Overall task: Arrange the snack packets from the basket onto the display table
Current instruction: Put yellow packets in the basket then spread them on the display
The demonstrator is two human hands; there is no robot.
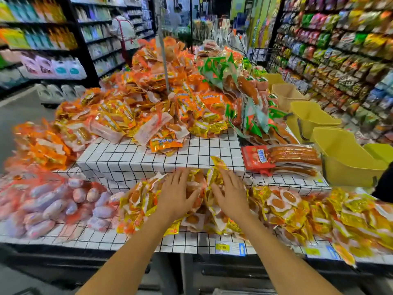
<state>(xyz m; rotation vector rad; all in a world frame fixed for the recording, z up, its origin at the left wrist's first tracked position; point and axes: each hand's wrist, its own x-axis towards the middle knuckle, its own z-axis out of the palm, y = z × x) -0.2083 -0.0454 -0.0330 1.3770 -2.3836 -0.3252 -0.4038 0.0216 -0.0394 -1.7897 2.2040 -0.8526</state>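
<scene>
Pressing flat with fingers spread, the left grip and right grip rest side by side on the heap of yellow snack packets at the front edge of the checked counter, pinching nothing. The packets look light, soft and slick (glossy film, loosely heaped), so they probably slide. Cupping a stack from both sides, or taking a sealed edge, seems safest.
</scene>
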